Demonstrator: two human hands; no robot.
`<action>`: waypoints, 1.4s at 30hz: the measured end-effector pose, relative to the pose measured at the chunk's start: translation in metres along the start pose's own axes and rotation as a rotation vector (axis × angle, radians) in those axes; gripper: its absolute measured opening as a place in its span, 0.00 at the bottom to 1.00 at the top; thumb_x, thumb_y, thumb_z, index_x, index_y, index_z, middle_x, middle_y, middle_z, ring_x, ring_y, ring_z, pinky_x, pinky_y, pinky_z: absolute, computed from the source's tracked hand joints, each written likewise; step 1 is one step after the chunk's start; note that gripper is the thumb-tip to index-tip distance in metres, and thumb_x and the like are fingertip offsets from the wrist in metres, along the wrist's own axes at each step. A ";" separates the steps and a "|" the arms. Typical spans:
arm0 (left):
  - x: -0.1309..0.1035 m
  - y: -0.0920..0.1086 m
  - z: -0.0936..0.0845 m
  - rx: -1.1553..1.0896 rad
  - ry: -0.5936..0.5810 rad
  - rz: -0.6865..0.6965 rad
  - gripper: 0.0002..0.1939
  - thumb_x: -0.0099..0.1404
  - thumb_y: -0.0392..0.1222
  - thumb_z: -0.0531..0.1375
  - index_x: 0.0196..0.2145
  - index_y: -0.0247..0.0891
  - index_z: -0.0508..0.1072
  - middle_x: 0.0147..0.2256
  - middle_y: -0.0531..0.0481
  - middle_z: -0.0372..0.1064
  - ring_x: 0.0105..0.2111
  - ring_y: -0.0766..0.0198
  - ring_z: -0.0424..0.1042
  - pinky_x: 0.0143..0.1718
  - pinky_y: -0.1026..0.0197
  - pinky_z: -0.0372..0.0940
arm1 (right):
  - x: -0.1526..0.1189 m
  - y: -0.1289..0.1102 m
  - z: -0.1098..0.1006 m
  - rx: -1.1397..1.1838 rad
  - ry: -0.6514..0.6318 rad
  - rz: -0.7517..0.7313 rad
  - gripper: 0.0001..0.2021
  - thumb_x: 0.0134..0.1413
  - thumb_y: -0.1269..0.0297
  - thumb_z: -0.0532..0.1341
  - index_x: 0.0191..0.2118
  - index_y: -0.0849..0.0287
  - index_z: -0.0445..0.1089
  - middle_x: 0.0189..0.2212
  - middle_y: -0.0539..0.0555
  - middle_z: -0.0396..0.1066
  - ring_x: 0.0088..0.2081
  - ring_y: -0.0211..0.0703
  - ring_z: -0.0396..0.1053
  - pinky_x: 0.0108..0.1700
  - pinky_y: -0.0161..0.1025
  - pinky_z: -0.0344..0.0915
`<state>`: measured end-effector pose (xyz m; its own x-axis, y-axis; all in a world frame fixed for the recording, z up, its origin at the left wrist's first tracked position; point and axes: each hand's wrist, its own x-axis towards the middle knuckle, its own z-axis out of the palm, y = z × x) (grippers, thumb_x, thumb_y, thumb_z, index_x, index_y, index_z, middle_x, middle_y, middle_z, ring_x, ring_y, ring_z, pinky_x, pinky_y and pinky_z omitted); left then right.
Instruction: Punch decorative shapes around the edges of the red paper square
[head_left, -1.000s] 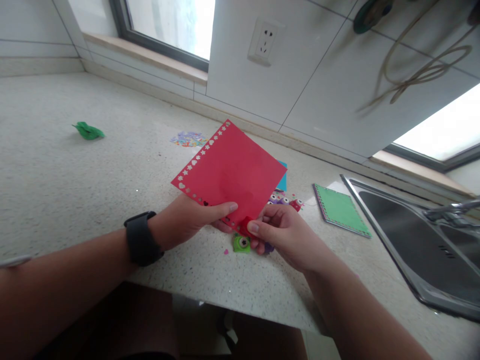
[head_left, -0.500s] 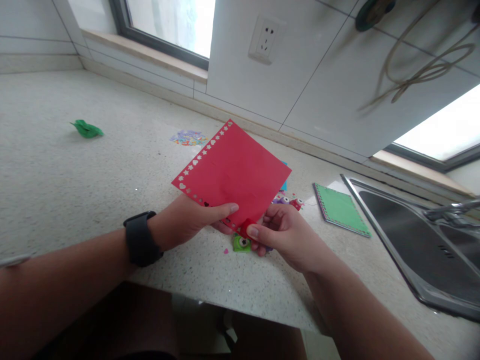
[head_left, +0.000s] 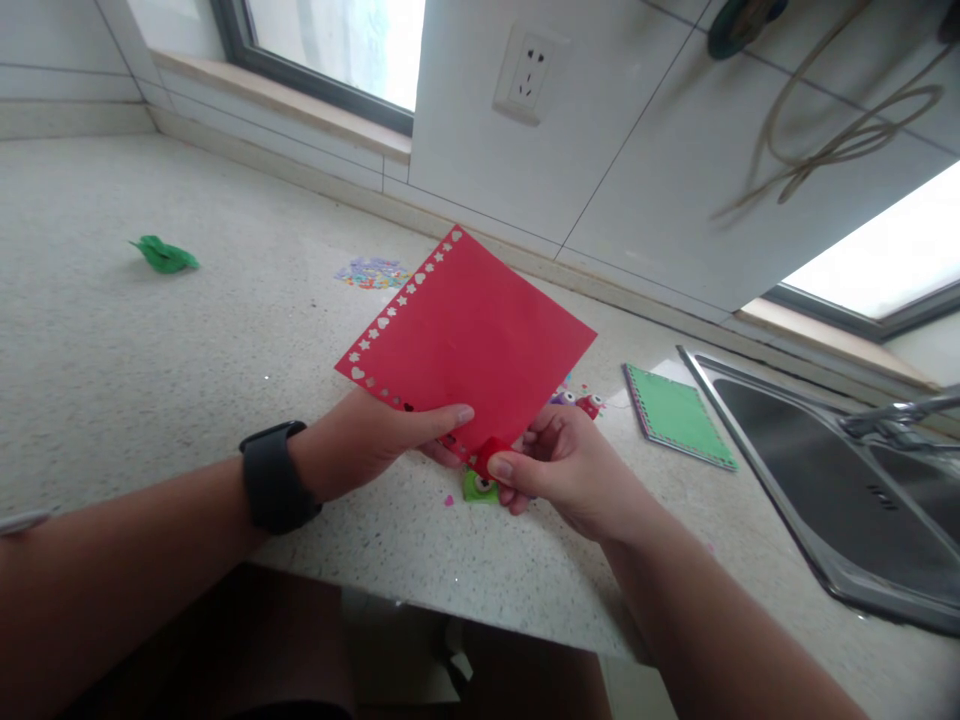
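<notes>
wall (head_left: 480,185): white tiles, with a socket (head_left: 529,73) set in them, rising behind the counter
counter (head_left: 180,370): pale and speckled, spread out beneath both hands
sink (head_left: 810,480): steel, let into the counter on the right
red sheet (head_left: 480,340): held tilted over the counter between the two hands; hearts, stars and flowers cut along its upper-left edge, more holes along the lower-left one
green sheet (head_left: 679,415): flat on a stack just beside the sink, edges punched
left hand (head_left: 390,425): clamped on the red sheet's lower-left edge, thumb on top, fingers beneath
right hand (head_left: 555,455): thumb pressed on a red punch (head_left: 492,456), other fingers curled under; the punch sits at the sheet's lowest corner, its slot hidden
confetti (head_left: 371,272): many-coloured patch beyond the sheet
crumpled green piece (head_left: 165,255): far left, well apart
watch (head_left: 279,478): dark, on the left wrist
lime punch (head_left: 478,487): on the counter below the red one, partly covered
pink heart (head_left: 449,500): just left of the lime punch
</notes>
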<state>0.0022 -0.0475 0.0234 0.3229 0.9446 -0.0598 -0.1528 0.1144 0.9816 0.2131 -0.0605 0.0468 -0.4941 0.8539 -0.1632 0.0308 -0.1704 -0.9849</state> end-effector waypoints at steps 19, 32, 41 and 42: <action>0.002 0.002 -0.008 -0.172 -0.009 0.030 0.23 0.62 0.43 0.68 0.54 0.41 0.73 0.49 0.44 0.78 0.37 0.59 0.80 0.34 0.60 0.77 | -0.008 -0.018 -0.056 -0.213 0.339 -0.196 0.11 0.58 0.56 0.68 0.31 0.58 0.75 0.23 0.50 0.71 0.22 0.37 0.67 0.22 0.33 0.63; 0.010 0.005 -0.026 -0.236 -0.142 -0.197 0.25 0.66 0.41 0.61 0.58 0.32 0.65 0.32 0.38 0.80 0.26 0.52 0.81 0.22 0.55 0.77 | 0.005 -0.004 -0.134 -0.982 0.857 0.038 0.24 0.57 0.40 0.60 0.33 0.59 0.79 0.28 0.59 0.77 0.30 0.51 0.71 0.31 0.43 0.61; 0.019 -0.008 -0.040 -0.308 -0.343 -0.261 0.22 0.64 0.41 0.54 0.53 0.26 0.70 0.32 0.33 0.80 0.28 0.47 0.81 0.20 0.54 0.76 | 0.019 0.013 -0.154 -0.791 0.859 0.144 0.28 0.58 0.40 0.56 0.38 0.61 0.81 0.35 0.61 0.79 0.36 0.54 0.73 0.37 0.45 0.65; 0.020 -0.009 -0.040 -0.310 -0.369 -0.265 0.21 0.64 0.41 0.54 0.51 0.26 0.71 0.32 0.33 0.80 0.28 0.48 0.81 0.20 0.55 0.75 | 0.020 0.015 -0.155 -0.777 0.855 0.148 0.28 0.58 0.40 0.56 0.38 0.62 0.81 0.34 0.61 0.79 0.35 0.54 0.73 0.36 0.45 0.65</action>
<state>-0.0279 -0.0176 0.0058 0.6851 0.7070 -0.1756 -0.2720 0.4719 0.8387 0.3377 0.0304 0.0201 0.2969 0.9546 0.0265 0.7100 -0.2021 -0.6746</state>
